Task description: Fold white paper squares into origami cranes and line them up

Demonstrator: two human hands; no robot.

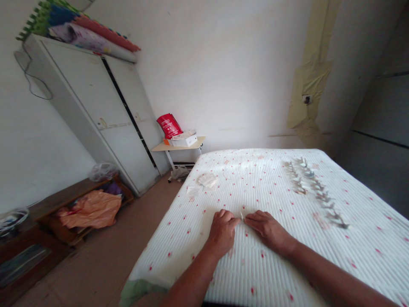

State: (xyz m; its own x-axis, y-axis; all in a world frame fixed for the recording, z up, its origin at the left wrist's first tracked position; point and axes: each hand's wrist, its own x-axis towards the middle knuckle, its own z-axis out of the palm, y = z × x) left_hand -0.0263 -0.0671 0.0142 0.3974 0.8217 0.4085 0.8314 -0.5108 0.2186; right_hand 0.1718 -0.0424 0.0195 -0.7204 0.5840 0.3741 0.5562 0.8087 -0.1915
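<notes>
Over the middle of the bed, my left hand (223, 230) and my right hand (268, 230) come close together with fingers pinched. Between their fingertips a small white piece of folded paper (242, 215) sticks up, mostly covered by the fingers. Rows of small folded paper figures (322, 196) stand on the bedspread to the right of my hands, each with pointed parts. Beyond my left hand lies a stack of thin paper pieces (207, 180), with a printed sheet (192, 191) beside it.
The ribbed white bedspread (275, 273) has red dots. Past its far left corner, a small table (156, 148) carries a red bag (169, 125) and a white box (188, 140). At left stand a tall cabinet (86, 94) and a low wooden bench with an orange plastic bag (92, 209).
</notes>
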